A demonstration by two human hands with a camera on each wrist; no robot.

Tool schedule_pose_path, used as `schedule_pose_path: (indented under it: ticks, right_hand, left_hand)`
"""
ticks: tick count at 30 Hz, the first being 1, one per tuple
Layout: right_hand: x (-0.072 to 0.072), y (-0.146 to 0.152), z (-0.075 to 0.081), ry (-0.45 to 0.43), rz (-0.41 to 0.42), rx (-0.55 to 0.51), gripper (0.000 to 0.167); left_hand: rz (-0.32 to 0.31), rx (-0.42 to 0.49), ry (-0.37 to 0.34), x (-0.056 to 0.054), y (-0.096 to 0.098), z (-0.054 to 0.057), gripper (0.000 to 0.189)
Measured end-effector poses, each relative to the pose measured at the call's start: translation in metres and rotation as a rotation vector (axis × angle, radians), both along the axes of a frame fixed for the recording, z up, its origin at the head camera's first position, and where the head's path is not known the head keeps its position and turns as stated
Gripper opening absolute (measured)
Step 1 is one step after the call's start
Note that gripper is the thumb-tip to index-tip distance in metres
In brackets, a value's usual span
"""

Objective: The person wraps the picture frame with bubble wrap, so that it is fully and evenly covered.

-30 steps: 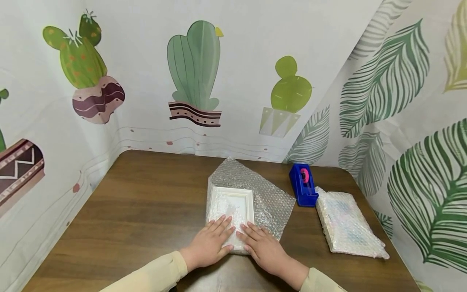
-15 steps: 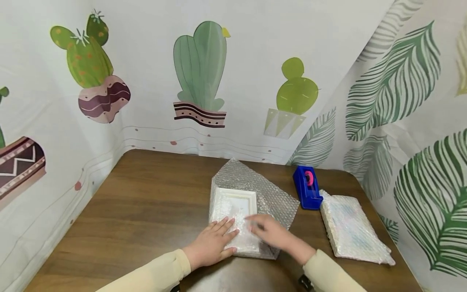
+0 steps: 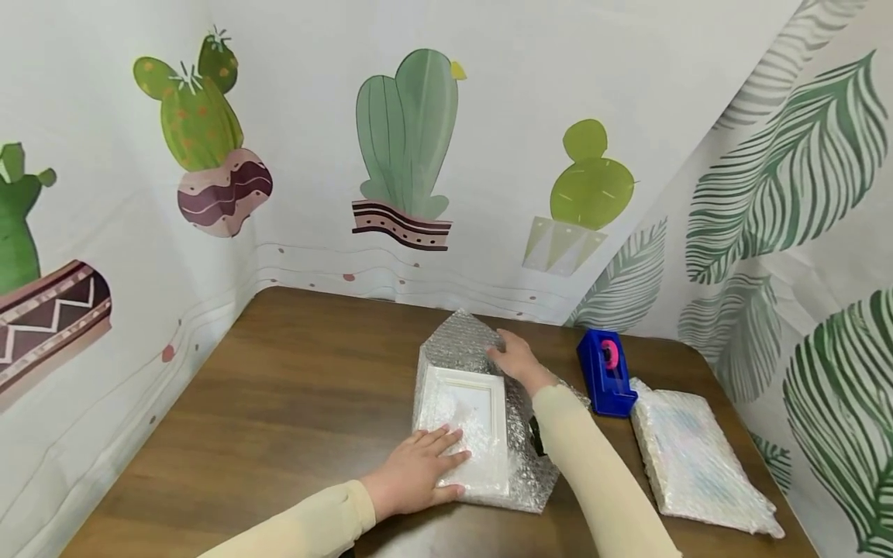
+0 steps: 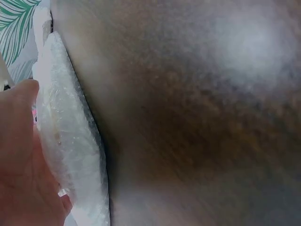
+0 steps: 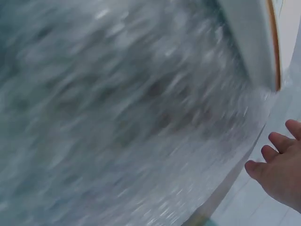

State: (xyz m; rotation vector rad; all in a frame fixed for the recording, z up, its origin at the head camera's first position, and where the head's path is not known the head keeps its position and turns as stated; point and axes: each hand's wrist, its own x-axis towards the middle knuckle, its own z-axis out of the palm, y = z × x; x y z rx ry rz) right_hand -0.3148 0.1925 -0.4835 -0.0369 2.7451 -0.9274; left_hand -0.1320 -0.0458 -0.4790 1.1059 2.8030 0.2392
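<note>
Frame (image 3: 476, 409) sits on bubble wrap (image 3: 523, 459), left hand (image 3: 413, 474) flat on its near-left corner, gripping nothing. Wrapping looks part done: bubble wrap is over the frame's left, not yet folded in from right or far side. Right hand (image 3: 519, 359) is by the frame's far-right corner, fingers loose, nothing visibly held; wrist view is blurred, can't tell contact.

The white frame (image 3: 481, 379) looks smooth and satiny; around it, clear plastic bubble wrap (image 3: 455, 346) shines, dimpled. Right of the frame: a glossy blue plastic dispenser (image 3: 596, 381). Beneath it: a wood-grained, softly sheened desk (image 3: 314, 387).
</note>
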Motion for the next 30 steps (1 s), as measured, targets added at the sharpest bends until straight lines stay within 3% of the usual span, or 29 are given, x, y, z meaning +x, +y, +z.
schedule_pose_path:
  ticks: [12, 14, 17, 19, 23, 27, 30]
  right_hand:
    - [-0.023, -0.011, 0.010, 0.002, -0.068, 0.073, 0.071]
    - [-0.026, -0.013, 0.014, 0.027, -0.038, 0.076, 0.061]
    - [-0.029, -0.014, 0.018, 0.085, 0.026, 0.072, 0.030]
    - [-0.030, -0.015, 0.020, 0.106, 0.071, 0.056, 0.019]
    - [-0.031, -0.023, 0.031, 0.088, 0.144, 0.041, 0.017]
    - [-0.027, -0.034, 0.049, 0.091, 0.227, 0.137, 0.042]
    - [-0.021, -0.036, 0.060, 0.096, 0.287, 0.165, 0.038]
  left_hand:
    - [-0.025, -0.026, 0.022, -0.002, 0.002, 0.002, 0.056]
    - [-0.030, -0.032, 0.039, -0.003, 0.001, 0.003, 0.057]
    - [-0.037, -0.030, 0.042, -0.003, 0.000, 0.003, 0.056]
    - [-0.040, -0.021, 0.030, -0.003, 0.000, 0.002, 0.056]
    - [-0.028, 0.037, -0.033, -0.006, 0.000, -0.002, 0.056]
    - [-0.009, 0.115, -0.102, -0.012, -0.002, -0.004, 0.057]
    - [-0.009, 0.123, -0.109, -0.017, -0.003, -0.005, 0.056]
